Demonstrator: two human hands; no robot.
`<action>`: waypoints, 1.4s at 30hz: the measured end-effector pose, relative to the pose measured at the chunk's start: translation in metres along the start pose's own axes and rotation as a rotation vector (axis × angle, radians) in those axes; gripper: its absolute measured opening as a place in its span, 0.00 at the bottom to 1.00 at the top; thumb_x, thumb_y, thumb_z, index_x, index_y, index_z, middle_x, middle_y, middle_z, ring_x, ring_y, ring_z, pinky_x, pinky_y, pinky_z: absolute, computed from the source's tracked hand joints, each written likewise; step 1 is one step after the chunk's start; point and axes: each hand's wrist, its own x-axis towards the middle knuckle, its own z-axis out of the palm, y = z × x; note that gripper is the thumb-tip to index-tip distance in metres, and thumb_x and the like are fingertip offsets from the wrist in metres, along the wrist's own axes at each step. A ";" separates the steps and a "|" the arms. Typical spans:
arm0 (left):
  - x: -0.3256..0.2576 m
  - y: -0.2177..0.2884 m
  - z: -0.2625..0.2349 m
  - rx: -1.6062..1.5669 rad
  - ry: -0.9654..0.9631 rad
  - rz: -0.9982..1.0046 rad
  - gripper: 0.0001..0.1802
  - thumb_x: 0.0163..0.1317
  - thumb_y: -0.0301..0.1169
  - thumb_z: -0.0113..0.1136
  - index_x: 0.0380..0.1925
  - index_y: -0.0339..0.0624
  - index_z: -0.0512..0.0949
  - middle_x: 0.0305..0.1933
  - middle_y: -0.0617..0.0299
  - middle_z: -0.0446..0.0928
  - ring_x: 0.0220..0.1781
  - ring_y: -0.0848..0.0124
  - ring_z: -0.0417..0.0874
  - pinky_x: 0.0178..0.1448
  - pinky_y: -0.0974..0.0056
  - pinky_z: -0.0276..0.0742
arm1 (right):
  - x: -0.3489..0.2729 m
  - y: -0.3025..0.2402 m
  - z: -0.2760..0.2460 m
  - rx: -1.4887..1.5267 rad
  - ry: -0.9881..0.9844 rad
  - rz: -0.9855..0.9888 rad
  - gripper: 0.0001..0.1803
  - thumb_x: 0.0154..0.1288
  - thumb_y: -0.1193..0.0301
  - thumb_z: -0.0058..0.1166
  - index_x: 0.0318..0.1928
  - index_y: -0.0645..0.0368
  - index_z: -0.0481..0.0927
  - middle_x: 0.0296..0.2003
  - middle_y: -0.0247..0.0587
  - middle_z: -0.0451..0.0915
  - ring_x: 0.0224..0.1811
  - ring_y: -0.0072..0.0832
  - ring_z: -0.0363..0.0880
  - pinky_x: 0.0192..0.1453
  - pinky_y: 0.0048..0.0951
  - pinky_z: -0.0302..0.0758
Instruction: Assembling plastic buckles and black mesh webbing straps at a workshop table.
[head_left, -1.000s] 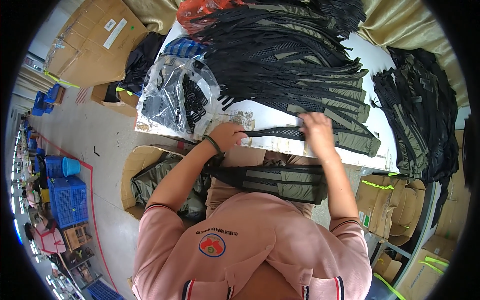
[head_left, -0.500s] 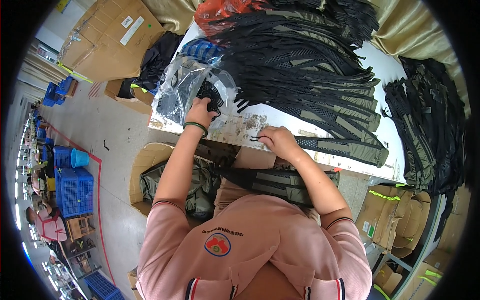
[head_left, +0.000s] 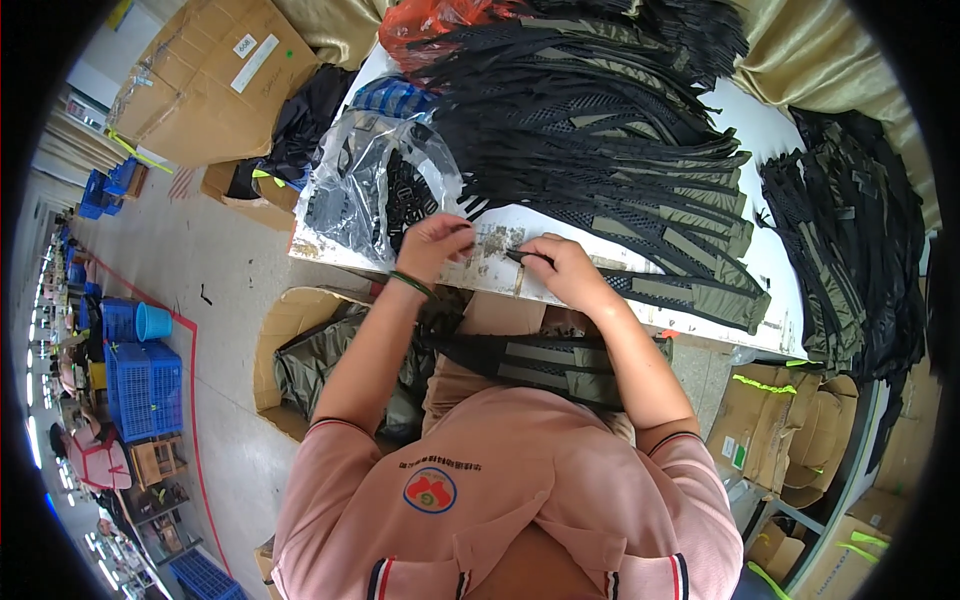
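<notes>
Right hand (head_left: 570,272) in a pinch on one black strap (head_left: 516,255) near table (head_left: 487,273) edge; narrow gap to left hand (head_left: 437,248), curled, hold unclear. One see-through bag (head_left: 350,170) alongside.

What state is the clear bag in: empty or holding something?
Holding something: black pieces show inside the clear bag beside the left hand. How full, I cannot tell.

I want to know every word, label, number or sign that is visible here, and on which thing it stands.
I copy no wording, only its places:
Pink shirt: dark characters beside an oval emblem.
Big upper-left cardboard box: two white labels, one numbered; faint handwriting, unreadable.
Folded carton, right: white-and-green label, too small to read.
Lower-right carton: lettering, too small to read for certain.
</notes>
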 end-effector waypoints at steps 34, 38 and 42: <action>-0.030 -0.017 0.068 -1.159 -0.608 -0.507 0.07 0.68 0.32 0.49 0.36 0.43 0.75 0.31 0.67 0.74 0.27 0.77 0.70 0.34 0.69 0.67 | -0.022 -0.004 -0.031 0.458 -0.373 0.067 0.05 0.62 0.74 0.54 0.36 0.63 0.78 0.27 0.24 0.76 0.32 0.11 0.69 0.37 0.18 0.69; -0.034 -0.015 0.071 -1.155 -0.573 -0.502 0.07 0.68 0.31 0.48 0.37 0.43 0.75 0.32 0.68 0.75 0.28 0.77 0.70 0.34 0.70 0.67 | -0.023 0.000 -0.029 0.508 -0.381 0.154 0.06 0.62 0.74 0.54 0.38 0.64 0.78 0.28 0.26 0.77 0.33 0.11 0.70 0.40 0.18 0.69; -0.034 -0.014 0.072 -1.168 -0.537 -0.488 0.07 0.69 0.31 0.47 0.38 0.43 0.75 0.31 0.68 0.74 0.28 0.77 0.70 0.35 0.71 0.67 | -0.024 -0.001 -0.027 0.520 -0.374 0.164 0.06 0.62 0.74 0.54 0.37 0.64 0.78 0.28 0.26 0.77 0.32 0.11 0.70 0.39 0.17 0.69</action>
